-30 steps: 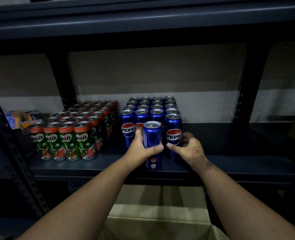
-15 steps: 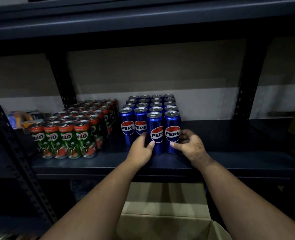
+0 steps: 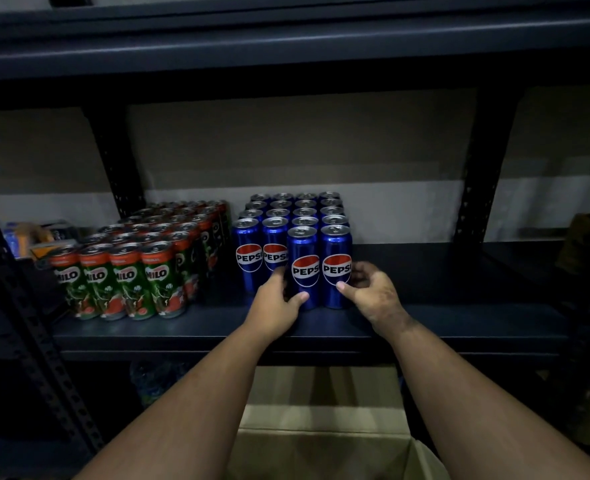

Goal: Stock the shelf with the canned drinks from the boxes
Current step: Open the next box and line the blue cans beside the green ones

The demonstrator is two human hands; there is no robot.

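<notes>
Several blue Pepsi cans point(image 3: 293, 216) stand in rows on the dark metal shelf point(image 3: 442, 327). Two front cans stand a step nearer than the rest. My left hand point(image 3: 276, 303) grips the lower part of the left front Pepsi can point(image 3: 302, 258), thumb across its front. My right hand point(image 3: 373, 292) curls round the right front Pepsi can point(image 3: 336, 258), thumb on its front, fingers behind it. Both cans stand upright on the shelf with their logos facing me.
A block of green Milo cans point(image 3: 124, 275) fills the shelf to the left of the Pepsi cans. An open cardboard box point(image 3: 321, 452) sits below the shelf between my forearms. Black perforated uprights point(image 3: 480, 188) frame the bay. Small packets point(image 3: 23, 237) lie at far left.
A second ago my left hand held a can out in front of the block. That can now stands beside the right front can, logo forward, with both hands still on the pair.
</notes>
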